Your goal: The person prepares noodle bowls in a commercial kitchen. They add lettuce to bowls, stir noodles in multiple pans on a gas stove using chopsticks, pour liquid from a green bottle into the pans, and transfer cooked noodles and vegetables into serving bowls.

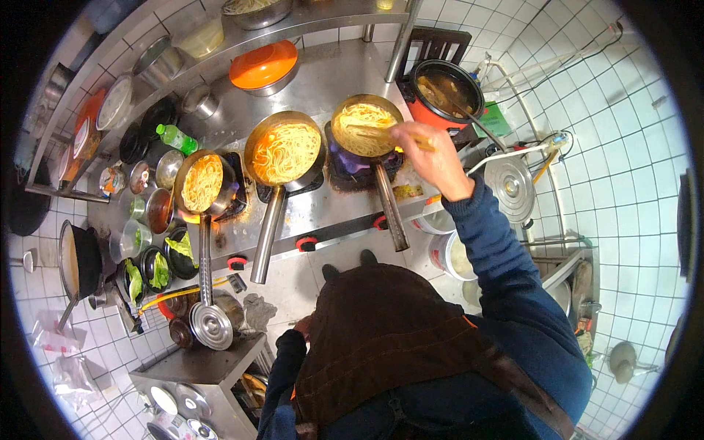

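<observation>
My right hand [432, 157] grips wooden chopsticks [379, 133], whose tips reach into the noodles [363, 118] of the right-hand saucepan [366, 154]. Blue flame burns under that pan, and its metal handle [391, 209] points toward me. A second pan of noodles, the middle saucepan [283, 177], sits on the burner to its left. Farther left, the small saucepan [204, 206] also holds noodles in reddish broth, with flame beneath it. Low by my apron, my left hand [303, 325] shows only partly; its fingers are hidden.
A red pot of dark broth [448, 118] with a ladle stands right of the stove. On the left are a green-capped bottle [177, 138], a bowl of red sauce [159, 212] and black bowls with lettuce [159, 269]. Red knobs [306, 243] line the stove front. A steel shelf [308, 25] overhangs the back.
</observation>
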### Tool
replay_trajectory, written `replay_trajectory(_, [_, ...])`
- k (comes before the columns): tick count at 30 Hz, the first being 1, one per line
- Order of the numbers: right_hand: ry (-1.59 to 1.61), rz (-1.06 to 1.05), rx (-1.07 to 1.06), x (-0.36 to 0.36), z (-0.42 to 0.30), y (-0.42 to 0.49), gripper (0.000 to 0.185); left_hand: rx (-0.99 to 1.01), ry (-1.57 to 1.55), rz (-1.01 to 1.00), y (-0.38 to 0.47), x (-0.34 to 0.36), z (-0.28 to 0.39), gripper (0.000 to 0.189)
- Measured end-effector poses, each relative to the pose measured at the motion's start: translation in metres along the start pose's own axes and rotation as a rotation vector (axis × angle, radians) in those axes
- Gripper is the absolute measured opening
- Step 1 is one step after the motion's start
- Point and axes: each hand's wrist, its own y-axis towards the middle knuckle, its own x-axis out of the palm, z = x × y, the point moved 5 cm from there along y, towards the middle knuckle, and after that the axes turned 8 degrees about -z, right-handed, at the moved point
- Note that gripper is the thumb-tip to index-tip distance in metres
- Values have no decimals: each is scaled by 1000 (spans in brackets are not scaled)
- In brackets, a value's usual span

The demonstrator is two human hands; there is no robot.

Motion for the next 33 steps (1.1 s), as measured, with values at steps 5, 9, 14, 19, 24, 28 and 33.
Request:
replay_trajectory(5, [34,64,210,-33,38,-5,30,145,-113,79,4,13,6,48])
replay_trajectory(9, [190,26,302,-52,57,0,40,-121,-676,108,-4,43,-9,44])
replay_trajectory(14, [258,189,378,-70,34,-5,48,-167,96,470,-51,-19,-29,44])
replay_trajectory(19, [378,210,53,-45,-41,-45,49,-371,-501,1601,-203,-160,-47,24])
replay_trajectory(24, [465,263,-280,46,-133,-100,45,-184,-228,1743,-254,-324,-37,45])
replay_trajectory(28, [482,306,-320,121,-203,-126,42,-396,-250,1391,-213,-397,-67,90])
replay_trajectory(33, [207,159,-358,185,-277,-127,49,-497,31,1353,-183,-407,-84,80])
